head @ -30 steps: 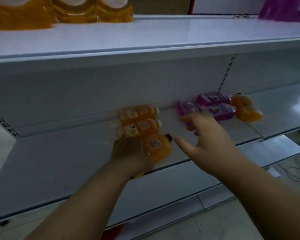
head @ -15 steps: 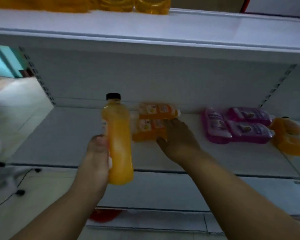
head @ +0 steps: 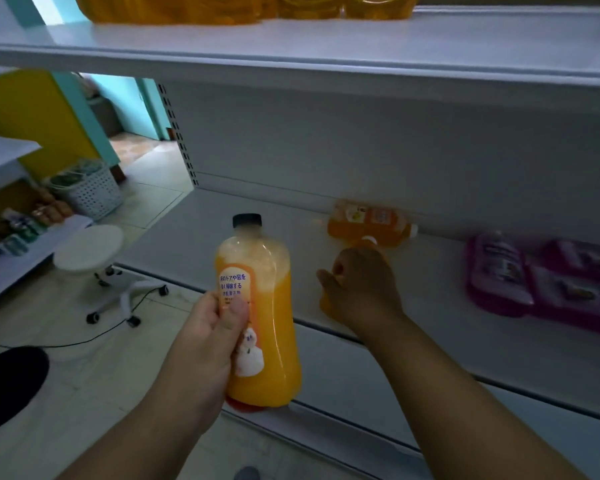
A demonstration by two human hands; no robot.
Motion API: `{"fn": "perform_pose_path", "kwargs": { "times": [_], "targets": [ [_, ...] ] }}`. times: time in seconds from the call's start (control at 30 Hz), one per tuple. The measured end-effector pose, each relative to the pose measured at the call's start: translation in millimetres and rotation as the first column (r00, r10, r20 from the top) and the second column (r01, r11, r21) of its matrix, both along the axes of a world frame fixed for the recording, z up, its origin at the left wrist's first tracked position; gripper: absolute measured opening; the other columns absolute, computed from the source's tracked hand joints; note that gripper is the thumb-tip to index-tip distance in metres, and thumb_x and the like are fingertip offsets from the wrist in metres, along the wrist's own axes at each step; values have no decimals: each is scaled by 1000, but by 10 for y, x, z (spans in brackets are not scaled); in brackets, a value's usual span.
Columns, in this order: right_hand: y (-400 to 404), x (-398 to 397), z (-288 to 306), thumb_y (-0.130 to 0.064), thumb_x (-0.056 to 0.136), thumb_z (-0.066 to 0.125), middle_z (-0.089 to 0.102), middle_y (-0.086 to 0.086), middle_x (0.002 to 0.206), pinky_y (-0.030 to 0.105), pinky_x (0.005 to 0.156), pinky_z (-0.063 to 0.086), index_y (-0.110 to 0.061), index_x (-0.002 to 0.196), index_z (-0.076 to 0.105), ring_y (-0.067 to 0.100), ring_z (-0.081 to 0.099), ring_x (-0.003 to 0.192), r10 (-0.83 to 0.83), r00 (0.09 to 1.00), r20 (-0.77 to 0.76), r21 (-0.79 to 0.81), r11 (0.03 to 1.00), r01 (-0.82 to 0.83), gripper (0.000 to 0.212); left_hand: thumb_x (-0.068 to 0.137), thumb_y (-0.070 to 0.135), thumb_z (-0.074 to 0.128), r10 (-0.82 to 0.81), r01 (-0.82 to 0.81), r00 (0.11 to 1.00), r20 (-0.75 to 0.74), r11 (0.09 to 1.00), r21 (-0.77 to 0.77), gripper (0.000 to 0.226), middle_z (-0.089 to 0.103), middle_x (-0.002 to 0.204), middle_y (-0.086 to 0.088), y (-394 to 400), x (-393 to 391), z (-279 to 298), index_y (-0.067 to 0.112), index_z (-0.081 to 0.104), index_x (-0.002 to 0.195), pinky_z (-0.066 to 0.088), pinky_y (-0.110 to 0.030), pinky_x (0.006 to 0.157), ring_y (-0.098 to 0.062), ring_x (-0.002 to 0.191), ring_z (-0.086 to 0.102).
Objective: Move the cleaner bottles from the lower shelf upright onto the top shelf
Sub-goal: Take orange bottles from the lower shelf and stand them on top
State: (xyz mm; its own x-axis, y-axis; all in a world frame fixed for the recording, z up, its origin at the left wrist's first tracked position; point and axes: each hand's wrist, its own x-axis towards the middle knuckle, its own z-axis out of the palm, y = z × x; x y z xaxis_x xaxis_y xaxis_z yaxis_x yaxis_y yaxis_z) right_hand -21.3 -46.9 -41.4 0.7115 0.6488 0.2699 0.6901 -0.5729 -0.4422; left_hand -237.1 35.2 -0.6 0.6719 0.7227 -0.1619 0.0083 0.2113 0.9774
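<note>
The left hand (head: pixel 208 337) holds an orange bottle (head: pixel 260 317) upright, black cap on top, in front of the lower shelf (head: pixel 430 341). The right hand (head: pixel 361 289) is curled around a second orange bottle (head: pixel 369 242) on that shelf; it hides most of it, so the grip looks closed. Another orange bottle (head: pixel 368 221) lies flat behind. Purple bottles (head: pixel 534 278) lie to the right. More orange bottles (head: pixel 243 6) stand on the top shelf (head: pixel 326 39).

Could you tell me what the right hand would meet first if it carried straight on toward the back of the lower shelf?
Most likely the orange bottle lying on its side against the back panel; the right hand, already gripping another orange bottle, points about that way. Depth is hard to judge here.
</note>
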Motion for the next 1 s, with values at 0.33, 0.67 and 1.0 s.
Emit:
{"fn": "perform_pose_path", "kwargs": {
  "times": [0.33,0.67,1.0],
  "targets": [
    [73,124,256,-62,59,79,42,14,140,45,98,42,-27,153,4,39,44,125,-321,898,-301,-454,876,161,125,59,64,75,-89,89,996,22,996,-7,67,76,98,-7,247,15,16,26,62,112,58,-46,72,-29,88,74],
    [-86,-855,365,-47,57,84,36,-1,113,30,72,43,-41,146,12,17,50,88,-280,924,-261,151,933,325,115,45,83,74,-223,222,975,-3,971,83,74,76,96,2,829,-248,-143,39,62,103,60,-38,64,-22,84,75],
    [-719,-1723,1222,-47,58,88,38,-11,131,13,76,44,-46,148,9,3,53,107,-135,968,-213,535,813,231,120,48,87,70,-247,195,964,95,905,379,88,63,118,18,589,-234,342,74,30,125,58,-43,81,-10,100,67]
  ]
}}
